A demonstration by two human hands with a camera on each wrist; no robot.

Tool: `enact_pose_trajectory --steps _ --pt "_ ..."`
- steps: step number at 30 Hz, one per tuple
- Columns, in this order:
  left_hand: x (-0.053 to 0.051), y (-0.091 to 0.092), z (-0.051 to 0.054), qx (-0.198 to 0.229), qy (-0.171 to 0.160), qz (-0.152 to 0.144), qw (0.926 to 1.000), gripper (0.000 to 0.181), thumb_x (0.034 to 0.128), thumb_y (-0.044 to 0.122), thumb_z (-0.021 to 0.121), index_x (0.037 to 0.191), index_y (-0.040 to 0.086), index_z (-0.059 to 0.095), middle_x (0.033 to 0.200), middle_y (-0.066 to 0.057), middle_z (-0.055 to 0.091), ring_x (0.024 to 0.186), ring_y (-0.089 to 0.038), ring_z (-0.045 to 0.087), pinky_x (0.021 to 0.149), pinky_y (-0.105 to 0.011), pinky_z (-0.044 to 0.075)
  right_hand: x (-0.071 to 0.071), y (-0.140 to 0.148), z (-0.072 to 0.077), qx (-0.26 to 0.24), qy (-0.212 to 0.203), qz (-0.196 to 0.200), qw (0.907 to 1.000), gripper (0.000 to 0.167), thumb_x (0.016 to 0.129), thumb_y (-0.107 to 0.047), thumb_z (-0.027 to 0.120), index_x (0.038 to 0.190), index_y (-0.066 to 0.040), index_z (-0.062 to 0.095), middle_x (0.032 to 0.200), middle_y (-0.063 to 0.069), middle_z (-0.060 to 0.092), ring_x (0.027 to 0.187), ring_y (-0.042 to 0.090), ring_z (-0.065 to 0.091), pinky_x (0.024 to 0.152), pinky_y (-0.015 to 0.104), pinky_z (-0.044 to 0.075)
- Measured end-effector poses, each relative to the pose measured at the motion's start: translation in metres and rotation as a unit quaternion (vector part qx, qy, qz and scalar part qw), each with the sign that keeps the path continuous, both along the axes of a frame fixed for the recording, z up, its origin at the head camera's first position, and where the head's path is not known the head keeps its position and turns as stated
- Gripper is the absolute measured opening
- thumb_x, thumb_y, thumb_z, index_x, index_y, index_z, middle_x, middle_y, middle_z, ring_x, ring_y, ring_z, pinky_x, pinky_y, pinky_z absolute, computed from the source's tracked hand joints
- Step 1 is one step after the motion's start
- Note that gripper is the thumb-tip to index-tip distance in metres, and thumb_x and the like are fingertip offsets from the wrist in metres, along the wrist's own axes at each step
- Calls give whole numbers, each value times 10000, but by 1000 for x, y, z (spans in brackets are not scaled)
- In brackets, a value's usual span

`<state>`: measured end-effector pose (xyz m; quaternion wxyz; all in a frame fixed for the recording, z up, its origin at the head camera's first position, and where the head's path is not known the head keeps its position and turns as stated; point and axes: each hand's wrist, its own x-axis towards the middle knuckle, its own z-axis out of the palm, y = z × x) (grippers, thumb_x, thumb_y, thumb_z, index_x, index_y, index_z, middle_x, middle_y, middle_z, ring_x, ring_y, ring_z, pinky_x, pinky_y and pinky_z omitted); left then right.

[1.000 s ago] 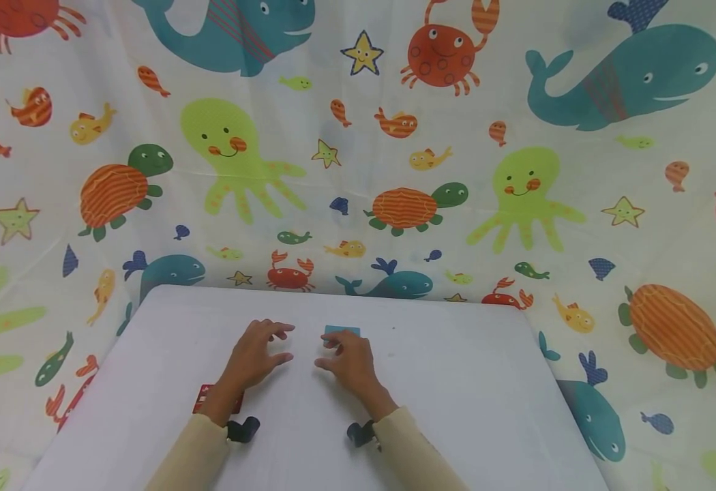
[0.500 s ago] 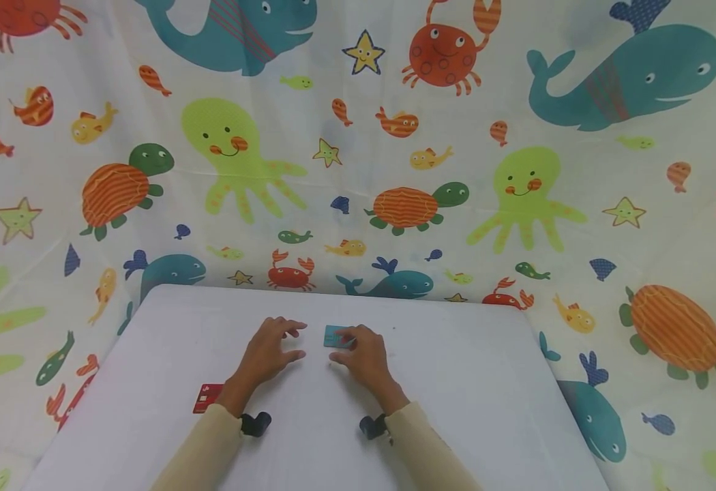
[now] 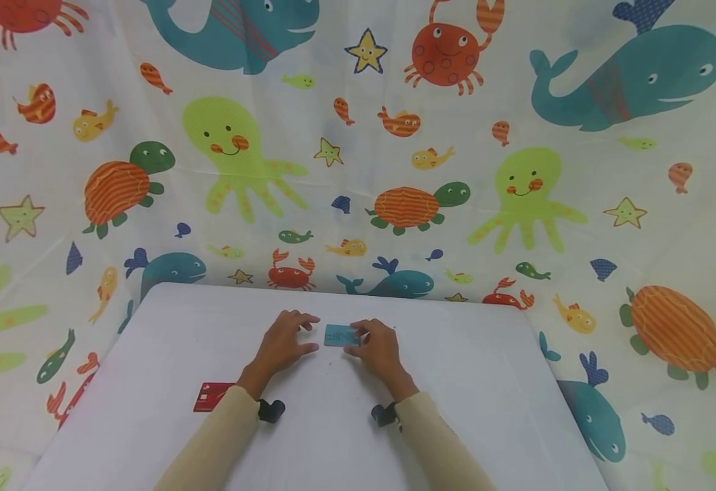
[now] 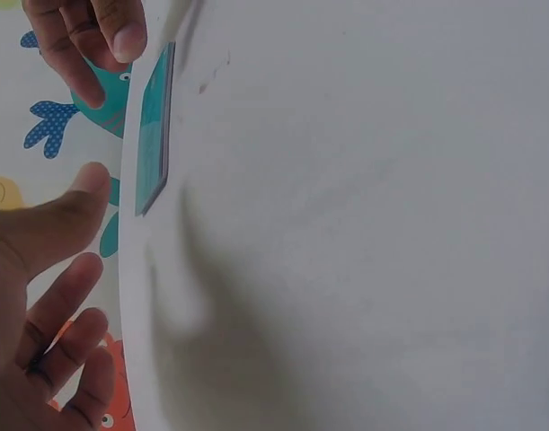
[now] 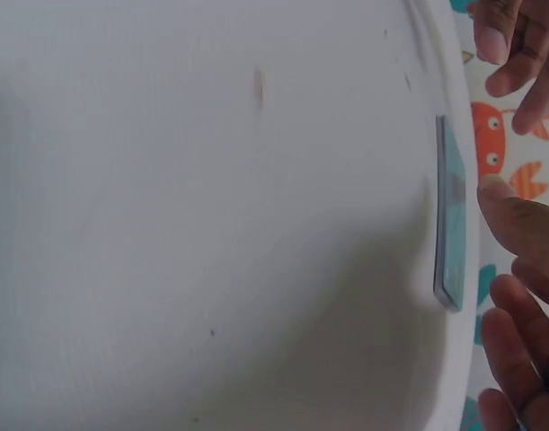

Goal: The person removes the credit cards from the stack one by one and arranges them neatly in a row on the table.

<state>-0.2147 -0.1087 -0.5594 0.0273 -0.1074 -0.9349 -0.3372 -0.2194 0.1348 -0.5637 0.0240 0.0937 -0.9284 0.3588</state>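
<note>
Evidently bracketing it from either end, a person's bare left hand point(image 3: 283, 339) and bare right hand point(image 3: 380, 349) are hovering about a flat, rectangular teal card point(image 3: 338, 335) lying on the white desk point(image 3: 487, 382), each grip spread, pinching nothing.

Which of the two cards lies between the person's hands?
The blue card; the red card lies further left, partly hidden by the left sleeve.

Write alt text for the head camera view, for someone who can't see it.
A person's left hand and right hand flank a blue card on a white table, neither plainly gripping it. A red card lies nearer the person, partly hidden by the left sleeve, and a cloth printed with sea animals hangs behind.
</note>
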Motion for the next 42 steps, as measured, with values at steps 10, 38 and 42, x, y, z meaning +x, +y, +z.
enact_pose_trajectory --steps 10,38,42 --pt "-15 13 -7 -97 -197 -39 9998 547 839 235 924 1345 195 720 1103 -33 717 1060 -217 576 981 -433 580 -13 8 -6 254 -233 -160 9993 494 846 -243 923 1300 -173 741 1056 18 732 917 171 627 922 371 578" --pt "-24 27 -11 -530 -178 -180 9983 523 837 257 929 1309 164 722 1033 -16 668 1011 -198 535 987 -410 576 -20 6 -2 450 -541 -112 9975 487 846 -201 918 1291 -158 724 1029 19 688 929 187 609 954 394 573" --pt "-23 25 -6 -477 -114 -199 9986 524 830 244 932 1301 150 721 1027 -12 669 1027 -203 537 977 -414 566 -18 5 1 382 -484 -63 9981 487 850 -206 914 1296 -161 723 1036 15 694 926 178 606 935 372 577"
